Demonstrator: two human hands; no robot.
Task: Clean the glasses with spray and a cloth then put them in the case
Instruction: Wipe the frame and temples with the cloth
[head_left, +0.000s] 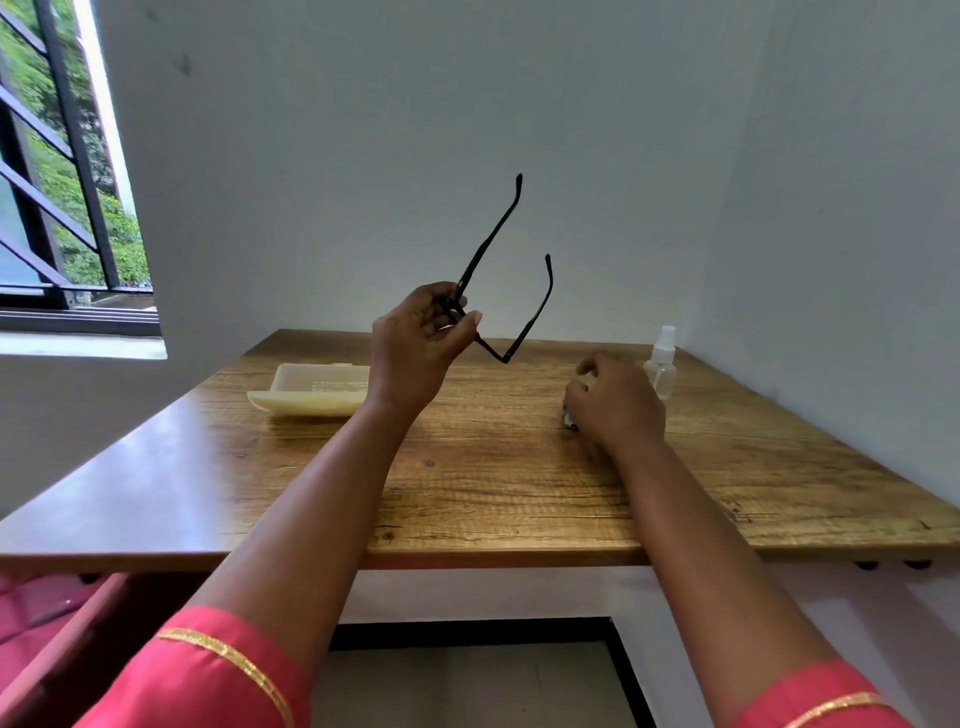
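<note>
My left hand (415, 348) holds the black glasses (530, 322) above the table by the front frame, with both temple arms open and pointing up toward the wall. My right hand (613, 400) rests on the wooden table (493, 478) with its fingers curled over something small and pale, probably the cloth (570, 418); only a sliver of it shows. A small clear spray bottle (661, 364) with a white nozzle stands just behind and to the right of that hand. A cream open case (311, 395) lies on the table to the left of my left wrist.
The table sits in a corner, with white walls close behind and on the right. A barred window (57, 171) is at the far left. Pink fabric (31, 608) lies below the table's front left edge.
</note>
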